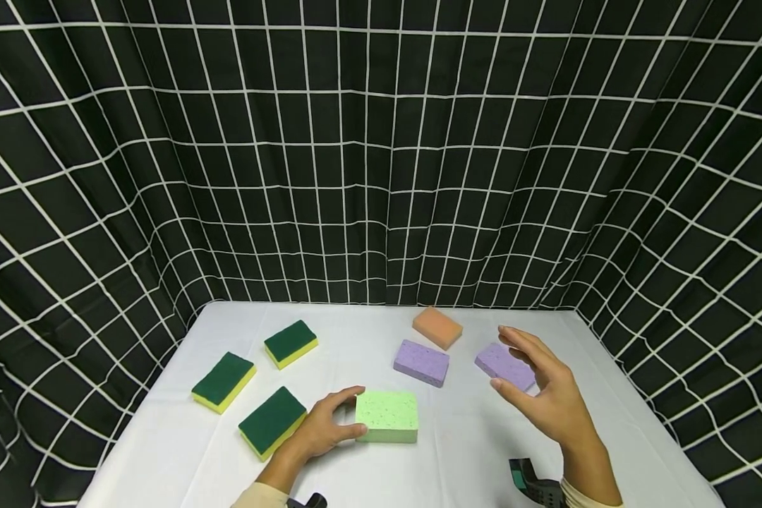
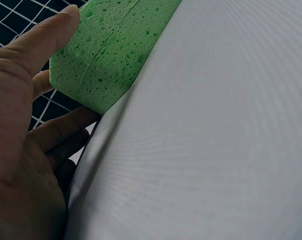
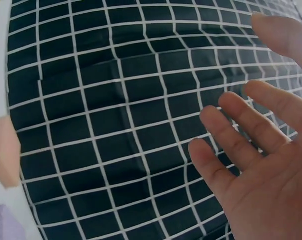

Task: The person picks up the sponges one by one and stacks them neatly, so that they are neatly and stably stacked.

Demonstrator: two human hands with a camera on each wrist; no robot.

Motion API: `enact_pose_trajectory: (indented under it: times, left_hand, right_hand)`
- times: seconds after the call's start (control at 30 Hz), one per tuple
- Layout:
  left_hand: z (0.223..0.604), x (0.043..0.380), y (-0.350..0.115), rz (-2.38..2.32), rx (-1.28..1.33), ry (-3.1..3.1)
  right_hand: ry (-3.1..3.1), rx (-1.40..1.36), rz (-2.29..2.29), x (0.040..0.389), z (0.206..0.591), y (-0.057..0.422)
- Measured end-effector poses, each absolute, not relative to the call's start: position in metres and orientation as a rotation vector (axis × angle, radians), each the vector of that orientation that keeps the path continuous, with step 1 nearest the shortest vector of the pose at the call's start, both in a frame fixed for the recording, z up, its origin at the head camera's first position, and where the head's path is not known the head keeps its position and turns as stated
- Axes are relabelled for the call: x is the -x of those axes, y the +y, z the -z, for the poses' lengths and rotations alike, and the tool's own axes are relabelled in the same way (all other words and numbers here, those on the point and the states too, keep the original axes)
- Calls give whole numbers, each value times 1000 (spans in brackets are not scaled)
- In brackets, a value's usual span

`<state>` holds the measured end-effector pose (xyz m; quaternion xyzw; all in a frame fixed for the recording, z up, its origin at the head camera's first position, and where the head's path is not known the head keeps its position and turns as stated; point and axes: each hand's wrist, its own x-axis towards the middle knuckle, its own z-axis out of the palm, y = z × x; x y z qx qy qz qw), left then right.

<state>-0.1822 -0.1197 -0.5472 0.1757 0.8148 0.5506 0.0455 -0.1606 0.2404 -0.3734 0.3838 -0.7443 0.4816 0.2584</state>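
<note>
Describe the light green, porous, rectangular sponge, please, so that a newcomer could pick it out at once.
On the white cloth-covered table, find the left hand near the front. It grips the left end of the light green, porous, rectangular sponge. Unlike the yellow sponges with dark green tops on its left, this one shows only light green.

From my feed I can read no text, label, brand or sign in any of the three views. I see pores but no lettering on the green sponge [image 1: 386,410], and white grid lines but no numbers on the dark curtain [image 1: 376,171]. Any marking on the dark wristband [image 1: 546,492] is too small for me to tell.
</note>
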Motion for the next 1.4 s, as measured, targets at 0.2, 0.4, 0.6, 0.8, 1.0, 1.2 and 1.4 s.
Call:
enact_pose_trajectory:
  times: [0.2,0.4,0.6,0.8,1.0,1.2,1.4]
  left_hand:
    - [547,182,-120,-1675,-542,2503]
    - [549,183,-121,-1685,-542,2487]
    - [550,183,-121,-1681,-523,2482]
    - [549,183,-121,-1682,-526,2489]
    - [550,184,-121,-1690,-532,2489]
    - [550,183,-122,-1692,-539,2487]
    - [549,184,-122,-1676,-552,2489]
  right_hand:
    - [-1959,-1071,-1251,147,349,237]
    - [-1876,-1063,-1265,151,349,247]
    - [-1759,-981,-1309,159,360,259]
    - [-1743,-835,-1282,164,365,268]
    - [-1826,-666,-1260,172,378,276]
    - [-1984,-377,-1312,190,412,293]
    - [-2094,-119,-1393,210,450,311]
